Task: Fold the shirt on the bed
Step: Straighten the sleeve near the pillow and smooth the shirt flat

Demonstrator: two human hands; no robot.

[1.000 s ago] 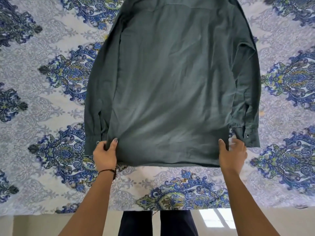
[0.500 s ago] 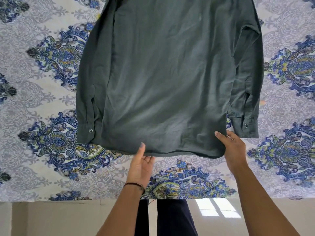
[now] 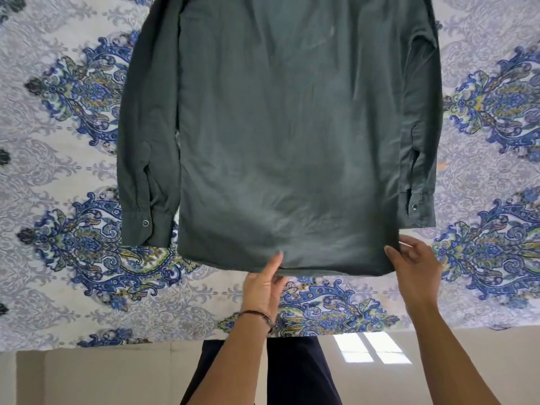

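Note:
A dark green long-sleeved shirt [image 3: 280, 141] lies flat on the bed, hem toward me. Its sleeves run down both sides, with the left cuff [image 3: 146, 226] and right cuff [image 3: 416, 207] near the hem. My left hand [image 3: 263, 285] is at the middle of the hem, thumb on top of the fabric and fingers tucked under the edge. My right hand [image 3: 415, 267] pinches the hem's right corner, thumb on the cloth and fingers spread just beyond it.
The bed is covered by a white sheet with blue paisley medallions [image 3: 87, 244]. Its near edge runs across the bottom of the view, with a pale floor [image 3: 102, 375] and my dark trouser legs [image 3: 292, 372] below it.
My left hand has moved from the hem's left corner rightward to the middle of the hem. My right hand has stayed at the right corner.

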